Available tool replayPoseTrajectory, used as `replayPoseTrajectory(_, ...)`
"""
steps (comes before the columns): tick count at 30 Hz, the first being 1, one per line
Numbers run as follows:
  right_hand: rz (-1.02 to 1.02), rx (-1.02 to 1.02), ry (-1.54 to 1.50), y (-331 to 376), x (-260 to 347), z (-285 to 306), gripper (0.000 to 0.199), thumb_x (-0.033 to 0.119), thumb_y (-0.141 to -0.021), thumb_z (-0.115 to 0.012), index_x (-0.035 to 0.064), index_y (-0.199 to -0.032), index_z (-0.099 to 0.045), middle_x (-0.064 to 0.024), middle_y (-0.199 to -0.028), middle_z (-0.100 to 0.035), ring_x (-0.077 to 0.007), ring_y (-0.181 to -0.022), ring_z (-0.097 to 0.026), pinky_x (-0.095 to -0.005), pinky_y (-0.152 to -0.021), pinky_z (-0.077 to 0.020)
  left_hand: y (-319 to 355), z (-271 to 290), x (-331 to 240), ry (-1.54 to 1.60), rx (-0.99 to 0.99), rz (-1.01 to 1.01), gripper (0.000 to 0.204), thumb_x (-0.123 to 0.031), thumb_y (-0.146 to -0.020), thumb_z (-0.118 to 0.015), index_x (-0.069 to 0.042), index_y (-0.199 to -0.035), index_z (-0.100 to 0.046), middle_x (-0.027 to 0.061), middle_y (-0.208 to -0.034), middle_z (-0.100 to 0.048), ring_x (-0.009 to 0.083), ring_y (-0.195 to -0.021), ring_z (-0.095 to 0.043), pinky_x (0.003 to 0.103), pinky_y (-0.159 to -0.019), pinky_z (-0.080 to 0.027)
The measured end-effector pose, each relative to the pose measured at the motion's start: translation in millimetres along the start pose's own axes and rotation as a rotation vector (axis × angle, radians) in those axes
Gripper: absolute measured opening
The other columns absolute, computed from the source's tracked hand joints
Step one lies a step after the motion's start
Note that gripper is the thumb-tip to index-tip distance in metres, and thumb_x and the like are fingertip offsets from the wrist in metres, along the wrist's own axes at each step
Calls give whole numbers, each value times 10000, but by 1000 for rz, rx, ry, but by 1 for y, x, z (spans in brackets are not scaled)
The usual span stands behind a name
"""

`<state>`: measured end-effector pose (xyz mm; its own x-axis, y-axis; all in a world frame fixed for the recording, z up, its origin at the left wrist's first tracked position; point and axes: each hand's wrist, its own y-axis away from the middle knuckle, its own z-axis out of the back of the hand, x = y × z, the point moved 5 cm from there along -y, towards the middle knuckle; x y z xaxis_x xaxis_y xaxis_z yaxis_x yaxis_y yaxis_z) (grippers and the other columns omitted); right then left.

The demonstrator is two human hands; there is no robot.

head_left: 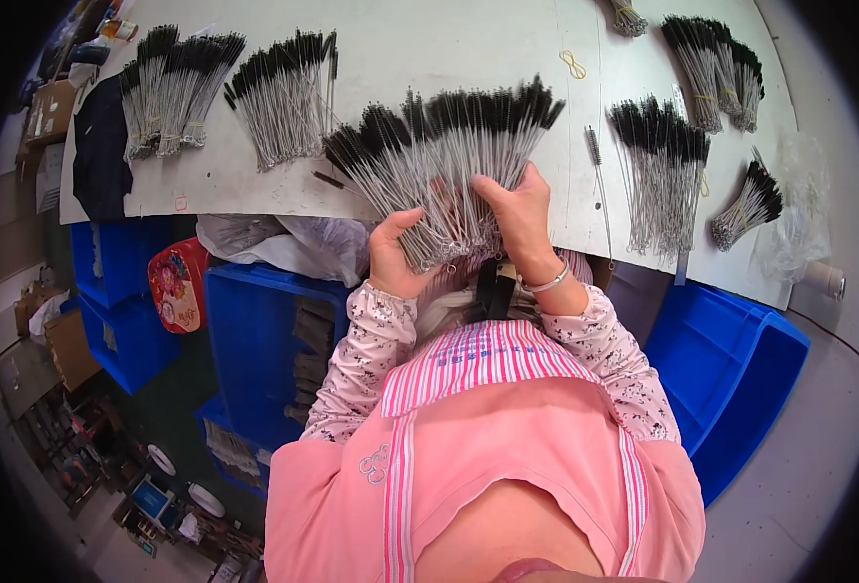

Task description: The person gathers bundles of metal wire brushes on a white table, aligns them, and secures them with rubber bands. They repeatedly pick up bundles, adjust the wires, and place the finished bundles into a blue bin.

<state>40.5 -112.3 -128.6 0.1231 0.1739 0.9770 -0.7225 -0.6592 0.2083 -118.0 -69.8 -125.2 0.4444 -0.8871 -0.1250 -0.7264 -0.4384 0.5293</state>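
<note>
Hands meet over the near edge of a white worktable, both holding one large fanned bundle of wire-stemmed bottle brushes with black bristle tips. The left hand grips the lower left of the fan, thumb raised across the front of the wire stems and the other fingers curled behind them, out of view. The right hand clamps the lower right side, thumb pressed over the stems and fingers folded around the back; a silver bangle sits at that wrist. The stems converge toward the hands, while the black tips spread upward and outward above the tabletop. Other brush bundles lie on the table: two at far left, one just left of the held fan, a broad one to the right, a smaller one beyond it, and more at top right. A single loose brush lies between the held fan and the right bundle, and a yellow rubber band rests farther up. Blue plastic bins stand below the table on both sides, with a red tin at left.
</note>
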Motion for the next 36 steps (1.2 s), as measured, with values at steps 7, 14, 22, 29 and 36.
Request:
replayPoseTrajectory(7, 42, -4, 124, -12, -1, 14, 338, 176, -709, -725, -60, -883, -558, -165, -797, -660, -227, -714, -636, -340, -669, -500, 2, -6, 2, -52, -17, -37, 478, -118, -792, -486, 21, -1249, -491, 191, -1164, -602, 336, -1067, -594, 479, -952, -464)
replayPoseTrajectory(14, 110, 65, 443, -3, 28, 4, 371, 191, -725, -728, -37, -968, -565, -165, -833, -668, -257, -731, -653, -343, -671, -507, -1, -1, 2, -130, -40, -91, 509, -101, -779, -478, 11, -1275, -467, 172, -1188, -583, 322, -1075, -580, 475, -952, -456)
replayPoseTrajectory(22, 241, -22, 398, -11, 30, 12, 452, 190, -696, -713, -15, -1042, -507, -201, -803, -661, -377, -721, -650, -425, -642, -515, -1, -4, 2, -92, -70, -109, 545, -131, -771, -487, -18, -1303, -452, 184, -1272, -528, 334, -1191, -506, 524, -971, -433)
replayPoseTrajectory(29, 251, 12, 566, -14, 35, 8, 553, 189, -713, -703, -45, -1150, -458, -213, -823, -647, -393, -716, -640, -435, -631, -513, -4, -2, 0, -91, 6, -80, 544, -132, -773, -494, 30, -1290, -441, 210, -1278, -517, 350, -1185, -505, 477, -987, -437)
replayPoseTrajectory(36, 392, -90, 767, -11, 34, 7, 722, 218, -721, -712, -34, -1304, -370, -236, -1069, -533, -407, -819, -612, -424, -642, -522, -3, -3, 1, -44, 28, -69, 498, -135, -775, -521, 62, -1230, -472, 214, -1225, -543, 343, -1166, -515, 473, -1021, -409)
